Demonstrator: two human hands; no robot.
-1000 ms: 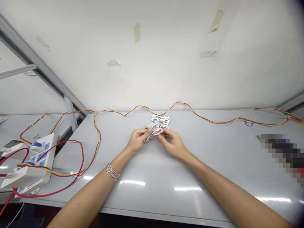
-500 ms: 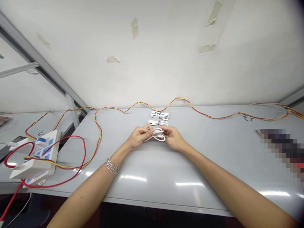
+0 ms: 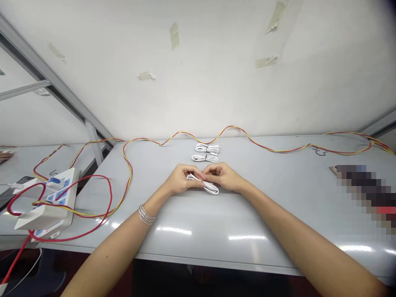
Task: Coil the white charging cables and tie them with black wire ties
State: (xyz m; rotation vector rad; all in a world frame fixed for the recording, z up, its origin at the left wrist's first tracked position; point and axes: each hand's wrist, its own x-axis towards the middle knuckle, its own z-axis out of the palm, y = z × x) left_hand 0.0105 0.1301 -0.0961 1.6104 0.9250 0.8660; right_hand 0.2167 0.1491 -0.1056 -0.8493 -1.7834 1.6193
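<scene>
A white cable (image 3: pixel 211 188), folded into a looped bundle, is held just above the grey table. My left hand (image 3: pixel 183 178) is closed around its left part, thumb in front. My right hand (image 3: pixel 225 177) pinches at the bundle's middle, its fingertips meeting those of my left hand. Whatever small piece may lie between the fingertips is hidden. Beyond my hands lie two more white cable bundles, a nearer one (image 3: pixel 204 158) and a farther one (image 3: pixel 208 148), each with a dark tie around its middle.
A white power strip (image 3: pixel 68 190) with plugged-in adapters and looping red and yellow wires sits at the left. More wire (image 3: pixel 262 147) runs along the wall. Dark curled ties (image 3: pixel 320 152) lie back right, near a pixelated object (image 3: pixel 365 194). Another person's hand (image 3: pixel 5 156) shows far left.
The cable bundle has been turned and lowered slightly, its loops now slanting down to the right. My right hand's fingers have moved from its right side to its middle.
</scene>
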